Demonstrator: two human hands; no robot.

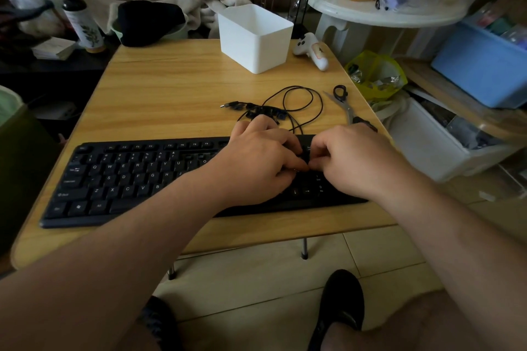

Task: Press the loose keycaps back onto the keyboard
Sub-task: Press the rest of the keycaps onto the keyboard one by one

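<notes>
You are pinching your left hand point(258, 157) and right hand point(349, 158) fingertips together over the keyboard point(128, 177); any keycap between them is hidden. Loose keycaps point(261, 111) are lying just beyond your left fingers. Pressing off-centre risks jamming it crooked.

Single head-worn wide-angle view, looking forward and down from close above the table point(159, 88) (edges bowed by lens); no second view.

Dim, soft daylight – edges bowed, corners blurred.
</notes>
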